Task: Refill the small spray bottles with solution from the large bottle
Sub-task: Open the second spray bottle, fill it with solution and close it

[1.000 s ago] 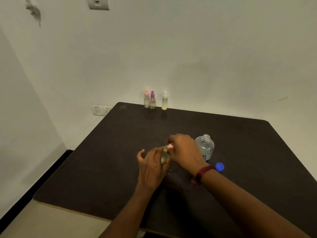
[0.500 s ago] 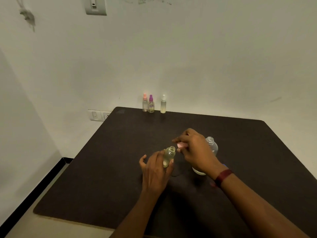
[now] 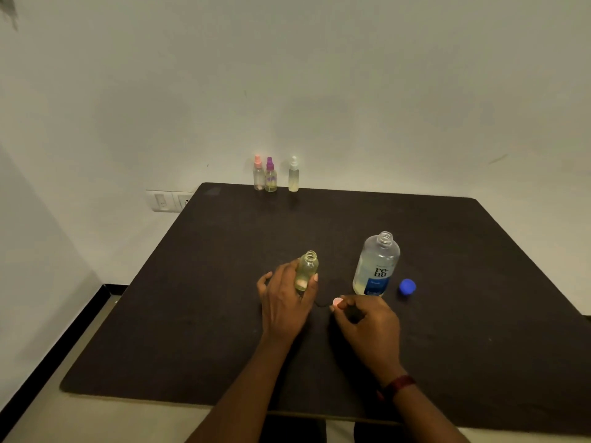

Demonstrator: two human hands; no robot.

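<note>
On the dark bench, the left grip is wrapped around the lower body of a small clear spray bottle, grasping it upright near the middle of the bench; the bottle's threaded neck is uncovered and a little pale yellowish liquid shows inside. Just to its right, the right grip is curled low over the bench, pinching a small pink spray top at its fingertips; whether the top touches the bench cannot be told. A dark red wristband sits on that wrist. Beyond the right grip the large clear bottle stands upright with its mouth open, a blue and white "re-nu" label on its front and pale liquid in its lower part. Its blue cap lies on the bench just beside it, to the right. At the far edge, against the wall, stand three more small spray bottles: a pink-topped bottle, a purple-topped bottle close beside it, and a white-topped bottle slightly apart.
</note>
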